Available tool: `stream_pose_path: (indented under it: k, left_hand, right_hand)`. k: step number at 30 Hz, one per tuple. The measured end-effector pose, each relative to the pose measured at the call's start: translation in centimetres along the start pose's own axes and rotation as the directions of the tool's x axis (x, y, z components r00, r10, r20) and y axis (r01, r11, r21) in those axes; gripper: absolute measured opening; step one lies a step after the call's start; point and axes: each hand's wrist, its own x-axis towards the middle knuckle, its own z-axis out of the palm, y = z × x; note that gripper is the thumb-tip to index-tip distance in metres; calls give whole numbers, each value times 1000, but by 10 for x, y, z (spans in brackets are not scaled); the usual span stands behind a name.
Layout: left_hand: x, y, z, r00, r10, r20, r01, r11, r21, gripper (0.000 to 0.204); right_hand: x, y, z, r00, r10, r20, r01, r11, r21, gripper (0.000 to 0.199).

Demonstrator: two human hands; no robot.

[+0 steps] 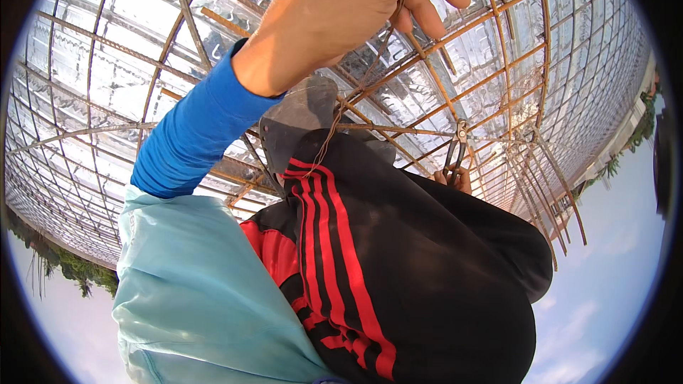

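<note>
left hand point(356, 11) half-curled above rebar point(432, 72), its grip unclear, while right hand point(463, 180) clasps pincers point(461, 136).

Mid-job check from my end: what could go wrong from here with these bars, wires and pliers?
The loose wires hanging over the black trousers could snag the fabric or prick the leg.
The pliers in the right hand might slip and drop through the open rebar grid.
The projecting bar ends to the right could scratch or catch an arm or leg swung that way.
</note>
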Motion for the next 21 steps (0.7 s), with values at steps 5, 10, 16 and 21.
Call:
stream_pose_path:
  k: [5, 10, 16, 21]
  left_hand:
    - [5, -32, -34, 718, 394, -573, -642, 693, -327, 39]
    - [-28, -19, -69, 630, 265, -730, -585, 780, -222, 38]
    - [-69, -41, -19, 607, 4, -794, -384, 877, -290, 30]
    - [-76, -45, 30, 706, -60, -706, -211, 934, -290, 25]
  right_hand:
    - [39, 0, 13, 929, -343, -140, 314, 929, -196, 30]
    - [74, -16, 42, 908, -351, -231, 345, 936, -67, 30]
    - [85, -25, 36, 880, -442, -172, 317, 818, -481, 33]
    - [96, -63, 3, 938, -301, 169, 318, 564, -762, 49]
